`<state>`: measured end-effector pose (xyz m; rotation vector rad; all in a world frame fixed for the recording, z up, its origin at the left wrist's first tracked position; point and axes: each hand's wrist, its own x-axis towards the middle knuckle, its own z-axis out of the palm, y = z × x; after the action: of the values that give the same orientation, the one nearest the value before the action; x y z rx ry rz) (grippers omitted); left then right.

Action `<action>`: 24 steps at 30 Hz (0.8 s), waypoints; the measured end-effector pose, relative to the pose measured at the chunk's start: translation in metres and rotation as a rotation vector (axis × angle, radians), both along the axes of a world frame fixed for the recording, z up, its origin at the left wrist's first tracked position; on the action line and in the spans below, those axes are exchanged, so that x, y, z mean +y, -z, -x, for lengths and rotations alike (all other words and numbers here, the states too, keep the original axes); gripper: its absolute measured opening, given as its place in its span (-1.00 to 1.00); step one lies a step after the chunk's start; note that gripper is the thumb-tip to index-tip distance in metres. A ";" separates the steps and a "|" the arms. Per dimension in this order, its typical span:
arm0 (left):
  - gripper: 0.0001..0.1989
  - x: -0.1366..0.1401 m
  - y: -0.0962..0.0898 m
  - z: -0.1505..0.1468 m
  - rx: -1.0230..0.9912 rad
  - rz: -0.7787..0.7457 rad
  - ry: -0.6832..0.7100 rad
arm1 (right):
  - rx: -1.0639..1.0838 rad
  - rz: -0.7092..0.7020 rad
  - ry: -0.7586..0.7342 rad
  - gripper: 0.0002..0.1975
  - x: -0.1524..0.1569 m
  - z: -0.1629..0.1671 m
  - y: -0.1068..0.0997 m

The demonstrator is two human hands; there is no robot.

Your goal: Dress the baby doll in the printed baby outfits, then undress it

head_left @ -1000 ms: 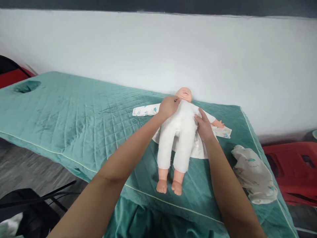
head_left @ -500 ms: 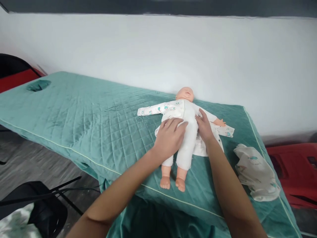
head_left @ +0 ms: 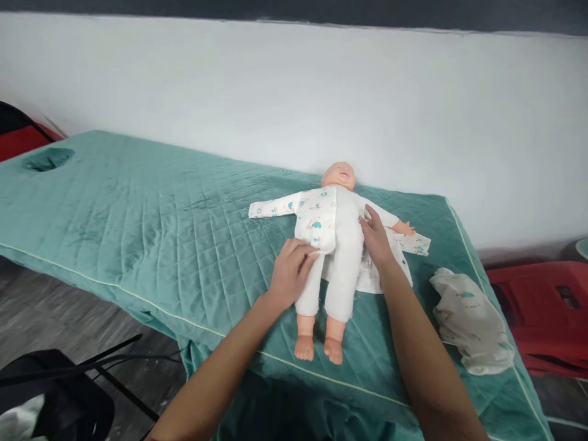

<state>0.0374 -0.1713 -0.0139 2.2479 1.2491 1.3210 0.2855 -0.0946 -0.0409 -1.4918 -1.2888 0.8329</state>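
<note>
1 doll lies face up just right of frame centre, head twd the wall, 2 bare feet pointing down; 1 patterned shirt w/ 2 sleeves is partly under it, 1 front panel over the torso's frame-left half, the other spread out to the right. Your L hand comes up from bottom centre, back up, thumb & index pinching the panel's hem. Your R hand reaches up from lower right, fingers at the doll's side; can't tell if it grips anything. Doll's frame-left arm is out of sight; its other arm lies by the 2nd sleeve. 1 crumpled cloth sits lower right on the green bed, w/ 1 hole upper left. Cut off: 1 red object far right, 1 black chair lower left w/ pale fabric, hard to make out
</note>
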 end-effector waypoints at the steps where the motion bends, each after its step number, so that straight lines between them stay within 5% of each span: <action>1: -0.86 -0.003 -0.002 0.001 0.054 -0.045 0.063 | 0.027 0.009 0.012 -0.22 0.001 0.000 0.001; 5: -0.84 -0.002 -0.013 0.009 0.259 -0.125 0.254 | 0.082 0.036 0.037 -0.24 0.002 -0.001 0.002; 11: -0.64 0.064 -0.032 -0.011 0.136 0.003 0.024 | 0.071 0.075 0.039 -0.25 0.001 0.000 -0.003; 16: -0.49 0.122 -0.044 -0.051 0.270 0.278 0.102 | 0.048 0.106 0.052 -0.24 -0.005 0.008 -0.013; 24: -0.62 0.141 -0.074 -0.091 0.391 0.136 0.064 | 0.045 0.034 0.046 -0.25 -0.011 0.023 -0.022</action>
<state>0.1280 -0.0304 0.0602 2.4981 1.3244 0.7691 0.2621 -0.1051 -0.0192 -1.5157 -1.2080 0.8573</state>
